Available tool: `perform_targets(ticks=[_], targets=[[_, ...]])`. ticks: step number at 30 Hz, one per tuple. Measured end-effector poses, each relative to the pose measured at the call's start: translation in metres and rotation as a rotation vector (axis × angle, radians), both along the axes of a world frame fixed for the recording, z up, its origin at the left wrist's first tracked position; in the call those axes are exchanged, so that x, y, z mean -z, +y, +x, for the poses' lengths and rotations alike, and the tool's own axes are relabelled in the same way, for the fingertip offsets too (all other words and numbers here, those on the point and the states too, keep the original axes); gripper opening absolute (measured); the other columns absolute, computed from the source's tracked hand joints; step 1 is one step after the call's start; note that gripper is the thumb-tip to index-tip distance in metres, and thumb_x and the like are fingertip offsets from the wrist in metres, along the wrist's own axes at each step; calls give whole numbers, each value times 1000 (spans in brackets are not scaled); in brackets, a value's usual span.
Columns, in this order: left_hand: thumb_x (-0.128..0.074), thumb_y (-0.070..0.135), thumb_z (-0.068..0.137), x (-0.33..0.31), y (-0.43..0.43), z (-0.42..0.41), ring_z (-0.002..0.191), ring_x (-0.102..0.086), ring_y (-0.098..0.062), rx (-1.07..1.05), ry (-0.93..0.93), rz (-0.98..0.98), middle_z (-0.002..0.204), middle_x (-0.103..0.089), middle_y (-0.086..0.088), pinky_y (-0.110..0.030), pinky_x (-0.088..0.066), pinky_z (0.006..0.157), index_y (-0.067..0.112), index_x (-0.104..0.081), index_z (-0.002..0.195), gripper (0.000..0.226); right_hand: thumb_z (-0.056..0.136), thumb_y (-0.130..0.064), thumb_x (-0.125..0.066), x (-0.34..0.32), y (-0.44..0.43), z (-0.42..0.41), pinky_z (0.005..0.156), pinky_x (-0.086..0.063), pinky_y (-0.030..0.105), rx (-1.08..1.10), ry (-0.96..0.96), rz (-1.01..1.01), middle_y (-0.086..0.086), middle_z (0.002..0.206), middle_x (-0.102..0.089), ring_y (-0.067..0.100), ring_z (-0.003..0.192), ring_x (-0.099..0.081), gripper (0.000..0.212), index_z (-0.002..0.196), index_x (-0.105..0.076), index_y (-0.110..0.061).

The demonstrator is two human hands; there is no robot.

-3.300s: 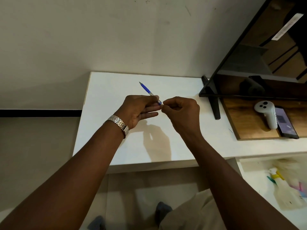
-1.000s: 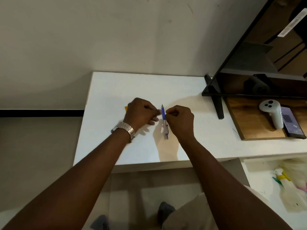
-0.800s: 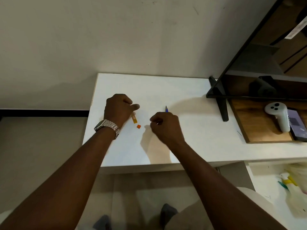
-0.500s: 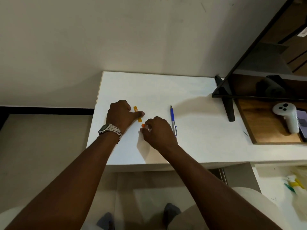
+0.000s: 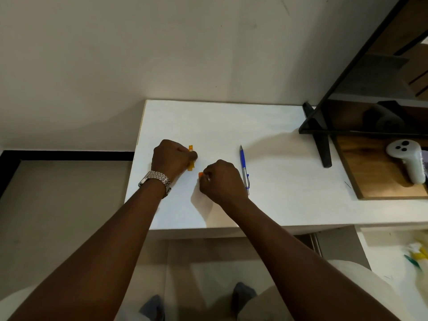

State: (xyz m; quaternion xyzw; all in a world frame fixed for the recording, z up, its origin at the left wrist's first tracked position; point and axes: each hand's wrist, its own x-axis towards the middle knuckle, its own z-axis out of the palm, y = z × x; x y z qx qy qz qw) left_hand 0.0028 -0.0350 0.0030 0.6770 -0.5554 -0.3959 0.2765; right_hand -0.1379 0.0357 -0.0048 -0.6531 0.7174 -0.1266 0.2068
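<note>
We see left hand (image 5: 172,158) curled over yellow case (image 5: 191,148), fingers gripping its middle, both ends sticking out; case lies on white surface (image 5: 278,193). Right hand (image 5: 220,179) pinches small orange piece (image 5: 200,174) at fingertips, just beside case. Blue pen (image 5: 244,169) lies flat, just right of right hand. White label on case, too small for us to read. Metal watch (image 5: 156,179) on left wrist.

Between my left hand (image 5: 172,158) and right hand (image 5: 222,179) the gap is narrow, taken up by the yellow piece (image 5: 190,148) and orange bit (image 5: 200,174) they grip. The pen (image 5: 244,169) lies just right of my right hand. Past it the table (image 5: 284,181) runs open to the monitor foot (image 5: 323,147) at right; the upper strip toward the wall (image 5: 208,54) is open too.
</note>
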Motion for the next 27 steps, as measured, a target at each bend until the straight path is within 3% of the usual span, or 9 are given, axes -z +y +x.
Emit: perform_targets(ticks=[3,6,15,19,24,27], targets=[[-87,15,71,-6,-4,0,63,-71,-31,-86,226,108,81,-78,-26,-47,-65,66,3,-80,75,14,100,-32,-62,1,1,3,80,-52,34,2,17,-21,12,97,-70,26,91,-67,32,97,-78,-5],[-89,14,73,-12,-9,-1,74,-75,-27,-100,383,170,91,-78,-18,-33,-65,62,6,-81,86,17,100,-34,-65,2,0,4,80,-52,35,9,-29,-23,13,99,-70,27,92,-67,31,100,-78,-5],[-89,9,77,-21,-11,1,71,-79,-16,-149,679,311,92,-81,-12,-28,-64,66,-1,-75,101,29,86,-17,-72,2,-9,7,78,-58,38,93,-170,-20,12,92,-76,26,85,-70,16,89,-77,-2],[-87,8,78,-20,-12,5,75,-81,-20,-163,744,339,80,-81,-9,-29,-64,63,-3,-75,100,27,80,-19,-80,-3,-12,-2,62,-53,26,259,-387,-40,4,76,-77,15,66,-68,12,77,-79,-7],[-88,9,78,-20,-11,2,78,-81,-23,-159,772,350,76,-81,-10,-32,-65,65,-3,-74,98,27,80,-12,-80,-19,-19,-14,62,-63,39,442,-936,55,15,77,-79,29,73,-81,12,83,-77,-1],[-89,10,78,-21,-11,1,76,-81,-22,-157,774,346,79,-82,-12,-31,-64,63,-1,-74,96,26,85,-7,-77,-30,-21,-16,65,-65,39,379,-1083,77,9,76,-79,26,76,-82,7,89,-79,0]])
